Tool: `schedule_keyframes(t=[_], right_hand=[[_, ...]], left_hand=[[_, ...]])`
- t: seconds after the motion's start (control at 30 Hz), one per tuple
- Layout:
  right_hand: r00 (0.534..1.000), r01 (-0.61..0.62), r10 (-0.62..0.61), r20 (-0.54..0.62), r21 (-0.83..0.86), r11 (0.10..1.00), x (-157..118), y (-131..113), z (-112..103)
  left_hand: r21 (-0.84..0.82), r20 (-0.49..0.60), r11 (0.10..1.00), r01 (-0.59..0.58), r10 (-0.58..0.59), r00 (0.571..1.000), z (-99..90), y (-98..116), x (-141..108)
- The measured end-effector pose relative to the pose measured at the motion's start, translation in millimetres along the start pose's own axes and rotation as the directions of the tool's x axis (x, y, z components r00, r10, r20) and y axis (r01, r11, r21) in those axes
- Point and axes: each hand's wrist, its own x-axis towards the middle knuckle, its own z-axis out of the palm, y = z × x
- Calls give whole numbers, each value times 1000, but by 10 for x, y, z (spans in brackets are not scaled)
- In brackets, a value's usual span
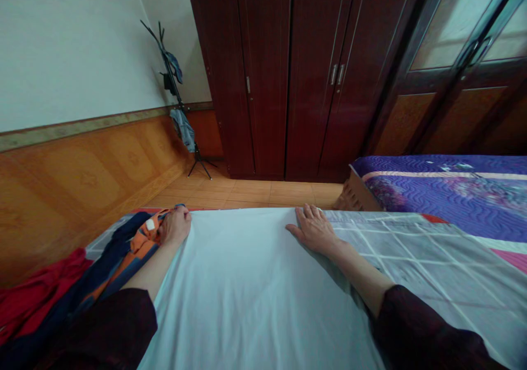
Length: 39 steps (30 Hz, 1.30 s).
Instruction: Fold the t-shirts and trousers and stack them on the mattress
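Note:
A pale blue cloth [247, 282] lies spread over the bed in front of me, with soft creases running lengthwise. At its far left corner, my left hand [175, 226] is closed, the fingers curled on the cloth's edge; the fingertips are partly hidden. My right hand [313, 230] rests palm down near the far right corner, fingers stretched out and thumb apart. Beside my left forearm lies an orange and blue garment [145, 241], bunched up, with a small white patch on it. Farther left is a crumpled red garment [45, 285].
A grey checked bedsheet [420, 265] shows to the right. Beyond it stands another bed with a purple floral cover [444, 186]. A dark red wardrobe [267, 84] faces me across the tiled floor [247, 191]. A black coat stand [175, 87] holding clothes is in the corner.

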Motion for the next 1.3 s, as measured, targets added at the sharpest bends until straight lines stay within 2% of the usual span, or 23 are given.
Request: schedule_keyframes(t=[0.03,0.13,0.2,0.33,0.4,0.47,0.53,0.57,0.63,0.67,0.77,0.83,0.97,1.07,1.17,1.3], right_hand=[[1000,3,-3,4,2,1000,-10,-2,7],[979,187,-191,64,68,980,-44,-71,3],[968,233,-240,77,93,968,-49,-113,5],[992,117,-120,41,65,991,-21,-74,32],[993,109,-111,30,68,992,-13,-34,41],[993,112,-114,26,75,991,-16,-15,46],[993,114,-116,24,81,990,-24,-18,52],[993,113,-115,23,84,990,-27,-25,57],[994,108,-110,21,89,990,-27,-37,69],[994,105,-108,21,91,990,-23,-35,77],[995,94,-97,21,92,991,7,37,95],[998,54,-56,20,84,995,41,151,103],[997,-82,82,10,53,995,95,430,109],[989,-149,149,-1,32,988,95,542,110],[986,-165,165,-5,11,986,83,548,102],[990,-141,141,-13,-14,990,97,480,88]], left_hand=[[3,0,1000,2,-2,1000,14,-6,7],[8,2,1000,11,-11,1000,52,-23,25],[7,8,1000,12,-12,1000,65,-33,35],[-10,17,1000,26,-26,1000,25,-31,28],[-19,18,999,27,-27,999,-31,-3,-22],[46,-3,999,-14,14,1000,-90,54,-126],[151,-51,977,-148,157,986,-116,136,-284],[180,-67,953,-244,260,963,-107,183,-374],[153,-48,896,-417,428,902,-43,273,-547],[113,-12,884,-454,458,889,8,310,-616],[43,126,923,-382,374,919,166,360,-717],[35,152,942,-334,326,933,225,345,-712],[-11,125,916,-401,399,908,209,269,-688],[-40,124,887,-461,462,878,173,212,-688],[-48,153,880,-473,475,867,154,178,-671],[-32,148,885,-464,464,873,114,182,-647]])
